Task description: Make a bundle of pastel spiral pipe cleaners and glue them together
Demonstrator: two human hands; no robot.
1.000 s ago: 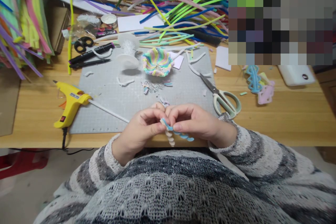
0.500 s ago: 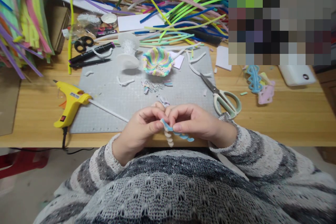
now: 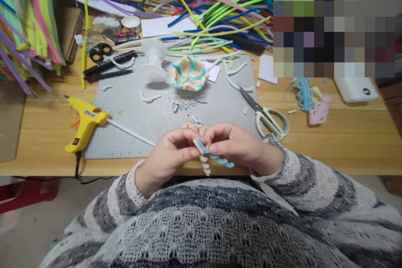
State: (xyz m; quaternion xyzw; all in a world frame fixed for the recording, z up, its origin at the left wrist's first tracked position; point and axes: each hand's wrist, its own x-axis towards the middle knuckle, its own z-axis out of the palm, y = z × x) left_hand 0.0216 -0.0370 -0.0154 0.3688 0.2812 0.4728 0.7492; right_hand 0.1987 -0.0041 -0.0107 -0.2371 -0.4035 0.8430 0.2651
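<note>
Curled blue strip (image 3: 222, 161) and curled white strip (image 3: 205, 166), held above the near edge of the grey mat (image 3: 125, 104). My left hand (image 3: 165, 146) pinches both where they lie side by side; my right hand (image 3: 241, 142) is clamped, thumb to finger, on the blue strip. A slackened pinch could let the strips slip out of line; too hard a pull might straighten the curls. Beyond, the ruffled bowl (image 3: 189, 73) shows thin wires at its middle; the spool (image 3: 153, 74) carries clear, thread-like material.
</note>
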